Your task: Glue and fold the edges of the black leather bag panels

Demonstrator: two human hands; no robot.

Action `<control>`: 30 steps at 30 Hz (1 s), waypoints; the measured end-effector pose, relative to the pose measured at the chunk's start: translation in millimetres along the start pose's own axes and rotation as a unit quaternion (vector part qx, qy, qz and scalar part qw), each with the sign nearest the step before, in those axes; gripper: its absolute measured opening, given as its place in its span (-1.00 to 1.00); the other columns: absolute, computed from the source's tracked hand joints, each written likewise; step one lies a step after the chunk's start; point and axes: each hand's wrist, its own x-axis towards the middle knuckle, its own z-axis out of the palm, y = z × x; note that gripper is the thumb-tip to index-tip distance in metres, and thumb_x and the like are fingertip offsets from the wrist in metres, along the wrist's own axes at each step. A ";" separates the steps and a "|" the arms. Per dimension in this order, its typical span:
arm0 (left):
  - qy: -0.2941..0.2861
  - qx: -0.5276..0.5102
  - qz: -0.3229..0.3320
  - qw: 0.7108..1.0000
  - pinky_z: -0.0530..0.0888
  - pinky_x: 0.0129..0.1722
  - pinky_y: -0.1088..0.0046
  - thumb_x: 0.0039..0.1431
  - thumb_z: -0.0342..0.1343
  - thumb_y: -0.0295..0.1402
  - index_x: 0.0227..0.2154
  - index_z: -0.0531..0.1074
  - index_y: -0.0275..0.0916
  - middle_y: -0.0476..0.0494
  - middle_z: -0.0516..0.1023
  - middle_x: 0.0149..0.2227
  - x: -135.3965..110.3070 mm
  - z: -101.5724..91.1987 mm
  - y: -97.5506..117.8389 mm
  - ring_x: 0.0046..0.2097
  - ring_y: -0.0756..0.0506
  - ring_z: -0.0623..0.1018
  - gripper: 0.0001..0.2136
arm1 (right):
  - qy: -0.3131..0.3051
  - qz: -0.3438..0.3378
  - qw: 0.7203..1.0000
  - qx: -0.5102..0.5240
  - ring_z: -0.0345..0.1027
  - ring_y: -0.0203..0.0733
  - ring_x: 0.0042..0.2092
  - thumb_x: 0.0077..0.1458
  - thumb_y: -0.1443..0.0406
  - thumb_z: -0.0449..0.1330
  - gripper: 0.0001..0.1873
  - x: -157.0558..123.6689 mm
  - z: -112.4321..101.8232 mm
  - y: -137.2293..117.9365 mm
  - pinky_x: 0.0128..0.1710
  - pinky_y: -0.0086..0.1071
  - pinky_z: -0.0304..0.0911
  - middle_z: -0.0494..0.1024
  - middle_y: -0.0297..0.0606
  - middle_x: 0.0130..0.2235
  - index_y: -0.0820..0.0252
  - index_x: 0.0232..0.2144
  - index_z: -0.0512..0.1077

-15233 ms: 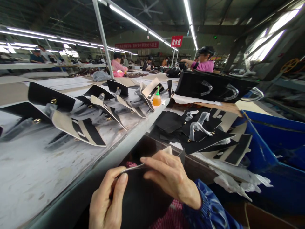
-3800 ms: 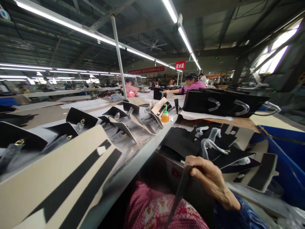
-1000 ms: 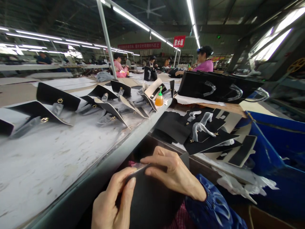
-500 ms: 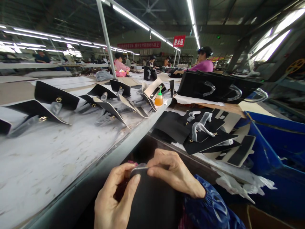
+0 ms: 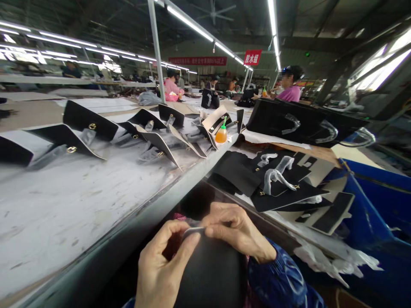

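Note:
A black bag panel (image 5: 212,269) with a pale edge hangs down between my hands in front of my lap. My left hand (image 5: 167,256) pinches its upper left edge, thumb on the near face and fingers behind. Along the same top edge, my right hand (image 5: 236,229) grips the panel with thumb and bent fingers. A bit of clear plastic shows behind the edge between the two hands; what it covers is hidden. Both hands are closed and close together, just off the table's front edge.
Several black panels (image 5: 91,119) with gold rings and plastic-wrapped straps stand folded on the white table (image 5: 96,201). A glue bottle (image 5: 221,135) with a green nozzle stands there. More panels (image 5: 237,175) lie piled at right, near a blue bin (image 5: 369,205). Black bags (image 5: 289,122) stand behind; co-workers sit farther back.
The view has turned slightly left, so the surroundings appear shifted right. Both hands keep their pinch on the panel's top edge, and the right hand sits marginally closer to the left.

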 end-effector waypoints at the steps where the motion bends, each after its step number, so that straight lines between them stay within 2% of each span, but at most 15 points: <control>1: -0.014 0.007 0.000 1.000 0.31 -0.46 0.64 -0.01 0.34 -0.05 -0.43 0.50 -0.22 0.07 0.43 -0.46 1.3 -2.1 -2.8 -0.45 0.10 0.36 -0.68 | -0.010 0.005 1.000 0.004 0.26 -0.33 -0.40 0.22 -0.01 0.25 -0.58 0.6 -0.3 1.2 -0.41 -0.45 0.15 0.40 -0.34 -0.44 0.22 -0.34 0.65; 4: -0.040 0.034 0.011 0.999 0.25 -0.51 0.60 0.04 0.31 -0.02 -0.45 0.45 -0.24 0.07 0.34 -0.51 4.2 -6.5 -7.8 -0.49 0.10 0.28 -0.65 | -0.025 0.016 0.999 0.012 0.24 -0.34 -0.40 0.20 -0.01 0.27 -0.60 2.6 -0.5 4.2 -0.42 -0.46 0.12 0.38 -0.35 -0.43 0.22 -0.33 0.64; 7: -0.038 0.042 0.025 0.998 0.26 -0.49 0.62 0.06 0.29 -0.03 -0.45 0.43 -0.21 0.09 0.30 -0.50 5.4 -7.0 -6.3 -0.48 0.09 0.27 -0.66 | -0.015 0.025 1.000 -0.007 0.21 -0.35 -0.42 0.15 0.00 0.32 -0.61 3.5 -0.7 4.8 -0.45 -0.46 0.07 0.38 -0.36 -0.44 0.23 -0.37 0.62; 8: -0.045 0.029 0.028 0.998 0.30 -0.44 0.64 0.07 0.28 -0.03 -0.43 0.42 -0.19 0.08 0.34 -0.47 5.7 -7.1 -5.3 -0.45 0.09 0.32 -0.68 | -0.007 0.025 1.000 -0.017 0.20 -0.35 -0.43 0.15 -0.01 0.32 -0.60 3.7 -1.2 4.4 -0.46 -0.45 0.06 0.38 -0.36 -0.44 0.23 -0.39 0.62; 10: -0.079 0.003 0.032 0.996 0.41 -0.20 0.65 0.09 0.27 -0.05 -0.27 0.47 -0.11 0.05 0.49 -0.28 7.0 -8.5 -4.3 -0.24 0.03 0.48 -0.71 | 0.012 0.012 0.999 -0.035 0.19 -0.36 -0.44 0.16 -0.03 0.30 -0.57 4.0 -2.7 2.9 -0.46 -0.45 0.06 0.37 -0.37 -0.46 0.24 -0.41 0.61; 12: -0.136 0.037 0.035 0.989 0.41 0.01 0.58 0.10 0.24 -0.04 -0.08 0.49 -0.05 0.00 0.56 -0.09 9.2 -11.9 -6.1 -0.03 -0.06 0.51 -0.64 | 0.035 -0.011 0.998 -0.053 0.20 -0.36 -0.45 0.18 -0.03 0.28 -0.56 4.9 -4.5 1.6 -0.46 -0.45 0.08 0.35 -0.38 -0.47 0.23 -0.41 0.61; 13: -0.155 0.073 0.033 0.985 0.42 0.02 0.54 0.13 0.21 -0.03 -0.05 0.51 -0.06 -0.04 0.58 -0.09 10.4 -13.9 -7.8 -0.01 -0.09 0.52 -0.63 | 0.044 -0.024 0.997 -0.064 0.20 -0.36 -0.45 0.19 -0.03 0.27 -0.57 5.5 -5.1 1.1 -0.45 -0.45 0.09 0.35 -0.38 -0.48 0.23 -0.40 0.61; 15: -0.173 0.134 0.026 0.975 0.45 -0.12 0.51 0.21 0.11 -0.01 -0.17 0.58 -0.11 -0.06 0.58 -0.31 12.8 -16.9 -11.8 -0.20 -0.09 0.53 -0.67 | 0.064 -0.044 0.993 -0.093 0.22 -0.36 -0.44 0.21 -0.01 0.26 -0.60 6.6 -5.4 0.7 -0.45 -0.46 0.11 0.36 -0.38 -0.48 0.21 -0.37 0.62; 16: -0.183 0.144 0.025 0.972 0.44 -0.19 0.50 0.24 0.07 0.00 -0.25 0.59 -0.13 -0.04 0.52 -0.43 13.7 -17.5 -13.5 -0.32 -0.07 0.49 -0.66 | 0.078 -0.049 0.990 -0.110 0.22 -0.36 -0.45 0.19 0.00 0.27 -0.61 6.8 -5.1 0.6 -0.45 -0.45 0.11 0.36 -0.39 -0.49 0.20 -0.34 0.63; 18: -0.203 0.138 0.027 0.969 0.40 -0.26 0.50 0.26 0.03 0.01 -0.32 0.58 -0.16 0.02 0.40 -0.54 14.7 -16.8 -15.1 -0.44 -0.02 0.36 -0.62 | 0.106 -0.054 0.983 -0.141 0.17 -0.36 -0.48 0.13 -0.01 0.32 -0.62 6.5 -3.8 -0.2 -0.45 -0.45 0.11 0.32 -0.43 -0.52 0.19 -0.28 0.64; 22: -0.207 0.123 0.022 0.970 0.30 -0.40 0.51 0.24 0.05 0.05 -0.37 0.56 -0.22 0.04 0.35 -0.53 12.8 -10.4 -11.8 -0.47 0.03 0.24 -0.58 | 0.110 -0.046 0.985 -0.128 0.17 -0.38 -0.50 0.15 0.02 0.32 -0.64 4.3 -2.3 -4.4 -0.49 -0.46 0.10 0.36 -0.41 -0.54 0.20 -0.33 0.66; 26: -0.200 0.088 0.010 0.976 0.30 -0.41 0.56 0.23 0.07 0.06 -0.33 0.59 -0.23 0.05 0.38 -0.52 9.1 -4.7 -7.3 -0.46 0.04 0.28 -0.57 | 0.085 -0.032 0.993 -0.082 0.23 -0.37 -0.49 0.19 0.08 0.32 -0.70 4.6 -5.0 -7.5 -0.49 -0.46 0.12 0.43 -0.37 -0.51 0.21 -0.36 0.66; 30: -0.201 0.068 0.004 0.977 0.36 -0.37 0.57 0.22 0.09 0.05 -0.27 0.59 -0.23 0.03 0.44 -0.49 11.4 -5.2 -12.7 -0.43 0.02 0.34 -0.58 | 0.065 -0.029 0.995 -0.067 0.25 -0.36 -0.47 0.20 0.15 0.32 -0.75 7.0 -8.5 -7.3 -0.47 -0.47 0.14 0.44 -0.37 -0.50 0.21 -0.35 0.66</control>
